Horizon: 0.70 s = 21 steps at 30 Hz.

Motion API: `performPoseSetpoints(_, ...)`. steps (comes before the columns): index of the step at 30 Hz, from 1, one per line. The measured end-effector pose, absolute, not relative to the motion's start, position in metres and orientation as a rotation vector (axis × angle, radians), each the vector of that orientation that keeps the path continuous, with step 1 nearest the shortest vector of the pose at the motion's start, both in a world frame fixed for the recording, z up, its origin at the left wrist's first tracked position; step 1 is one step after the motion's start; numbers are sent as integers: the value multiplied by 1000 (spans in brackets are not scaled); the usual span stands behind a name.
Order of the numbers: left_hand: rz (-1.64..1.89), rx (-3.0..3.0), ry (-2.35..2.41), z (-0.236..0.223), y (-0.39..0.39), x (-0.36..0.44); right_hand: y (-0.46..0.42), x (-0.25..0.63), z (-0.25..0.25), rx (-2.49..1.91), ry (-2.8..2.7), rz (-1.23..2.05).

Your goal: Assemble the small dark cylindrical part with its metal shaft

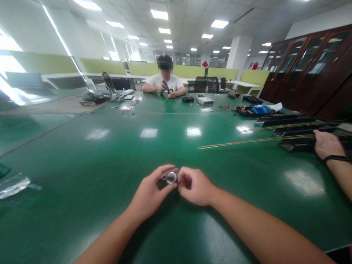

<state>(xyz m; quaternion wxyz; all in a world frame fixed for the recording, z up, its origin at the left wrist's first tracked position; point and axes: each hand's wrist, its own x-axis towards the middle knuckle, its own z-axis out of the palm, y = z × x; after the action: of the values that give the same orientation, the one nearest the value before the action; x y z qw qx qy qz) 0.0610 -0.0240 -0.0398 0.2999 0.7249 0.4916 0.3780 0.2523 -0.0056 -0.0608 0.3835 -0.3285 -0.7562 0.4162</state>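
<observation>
A small shiny metal part (171, 178), round with a narrow tube-like end pointing left, is held just above the green table (115, 190). The thumb and fingers of my left hand (150, 192) close around it from both sides. On its right edge, the curled fingers and thumb of my right hand (195, 186) meet in a pinch. What lies between those right fingertips is too small and partly hidden to make out.
At the far right, another person's hand (328, 145) rests by dark metal channels (294, 145) and long thin brass rods (236, 144). Across the table a person (151, 83) holds a dark power tool (165, 86). Clear plastic wrapping (16, 187) lies at the left.
</observation>
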Motion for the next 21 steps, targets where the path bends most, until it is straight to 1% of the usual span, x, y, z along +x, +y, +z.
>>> performPoseSetpoints(14,976,1873,1288,-41,-24,61,-4,252,-65,-888,-1967,1016)
performPoseSetpoints(21,990,1989,1291,-40,-26,57,1,252,-67,-1033,-1800,980)
